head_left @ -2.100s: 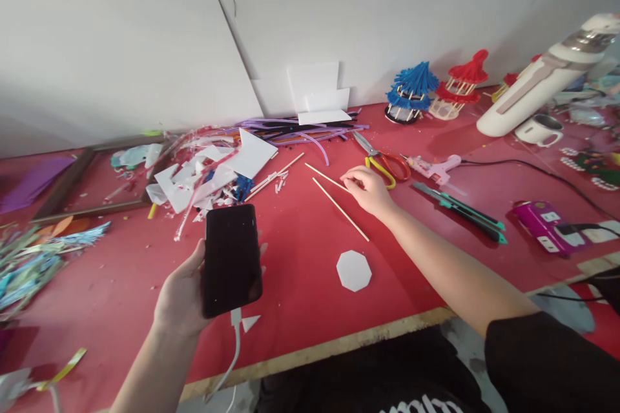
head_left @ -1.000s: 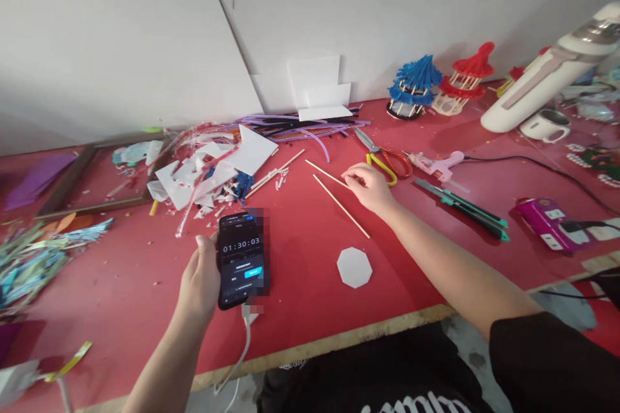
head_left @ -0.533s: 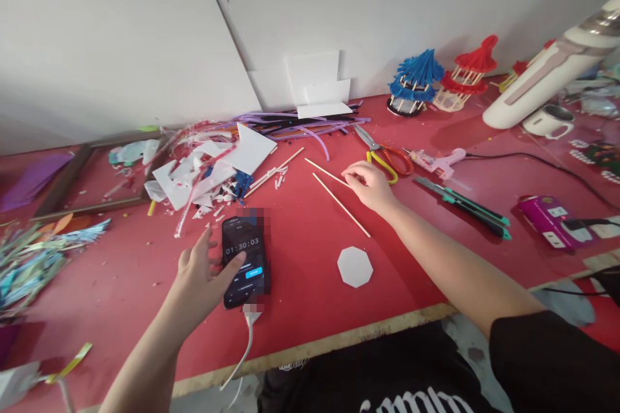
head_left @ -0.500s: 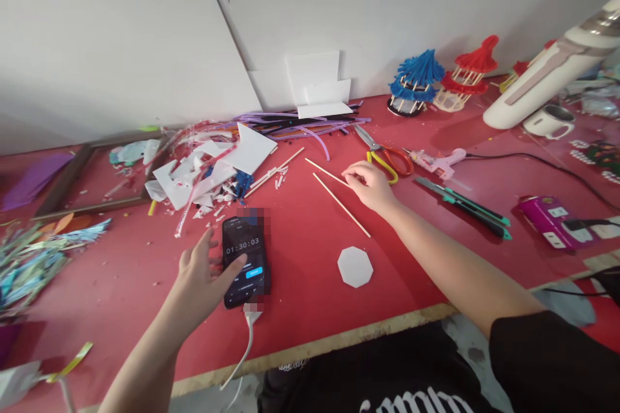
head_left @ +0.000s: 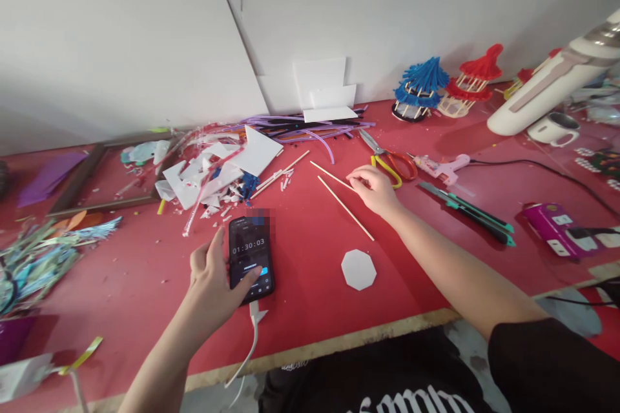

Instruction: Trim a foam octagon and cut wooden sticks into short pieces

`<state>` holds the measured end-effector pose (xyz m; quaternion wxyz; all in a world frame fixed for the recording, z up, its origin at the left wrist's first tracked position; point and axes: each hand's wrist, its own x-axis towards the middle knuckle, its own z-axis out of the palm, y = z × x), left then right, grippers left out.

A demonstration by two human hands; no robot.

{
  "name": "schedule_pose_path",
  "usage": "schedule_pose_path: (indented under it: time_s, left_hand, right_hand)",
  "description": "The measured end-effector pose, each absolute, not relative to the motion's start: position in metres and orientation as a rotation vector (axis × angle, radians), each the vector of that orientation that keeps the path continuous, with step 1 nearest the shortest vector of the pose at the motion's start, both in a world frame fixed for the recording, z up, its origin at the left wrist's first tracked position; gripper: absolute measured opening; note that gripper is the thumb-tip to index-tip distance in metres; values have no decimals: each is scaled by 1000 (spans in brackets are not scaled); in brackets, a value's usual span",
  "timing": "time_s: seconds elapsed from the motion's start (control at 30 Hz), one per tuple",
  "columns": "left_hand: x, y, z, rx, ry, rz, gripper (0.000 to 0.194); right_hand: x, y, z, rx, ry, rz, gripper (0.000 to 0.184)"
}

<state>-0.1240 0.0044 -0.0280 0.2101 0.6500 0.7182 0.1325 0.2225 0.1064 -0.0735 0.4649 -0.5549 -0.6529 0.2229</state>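
A smartphone [head_left: 246,245] lies on the red table, its lit screen reading 01:30:03 and a white charging cable [head_left: 254,329] plugged into its lower end. My left hand [head_left: 216,274] is beside it, with the thumb over the blue button on the screen and the fingers spread along the left edge. My right hand [head_left: 375,190] is closed in a pinch on the near end of a thin wooden stick [head_left: 329,173]. A second wooden stick [head_left: 345,208] lies just below that one. Nearer to me is a white octagonal piece of board [head_left: 359,270].
Scissors [head_left: 385,158], a pink glue gun [head_left: 443,169], a utility knife [head_left: 467,214] and a purple power socket [head_left: 557,232] are on the right. Blue [head_left: 420,90] and red [head_left: 472,82] pagoda models stand behind, near a white flask [head_left: 547,87] and mug [head_left: 555,129]. White scraps [head_left: 208,171] lie left.
My left hand has put the phone down on the table and let go of it; the screen has lit up. The thumb has moved down onto the blue button. My right hand stays put.
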Motion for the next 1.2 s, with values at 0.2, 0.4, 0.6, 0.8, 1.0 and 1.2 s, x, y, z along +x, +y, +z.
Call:
schedule_pose_path:
  time_s: [0.2, 0.4, 0.6, 0.8, 1.0, 1.2]
  left_hand:
    - [-109, 0, -18, 1853, 2113, 366, 109]
    - [-86, -9, -18, 2064, 2142, 279, 127]
    - [-85, -13, -24, 2174, 2099, 486, 119]
    - [-87, -8, -26, 2215, 2052, 524, 111]
    - [-90, 2, -26, 2271, 2012, 479, 104]
    - [-72, 6, -16, 2391, 1926, 460, 90]
  right_hand:
    - [223, 106, -73, -1369, -1602, 547, 13]
    - [223, 106, -72, -1366, -1619, 544, 14]
    - [223, 105, -72, -1371, -1630, 537, 16]
    - [224, 105, -75, -1384, -1640, 513, 14]
    - [223, 108, -79, -1441, -1733, 465, 14]
    - [229, 111, -75, -1529, -1977, 497, 30]
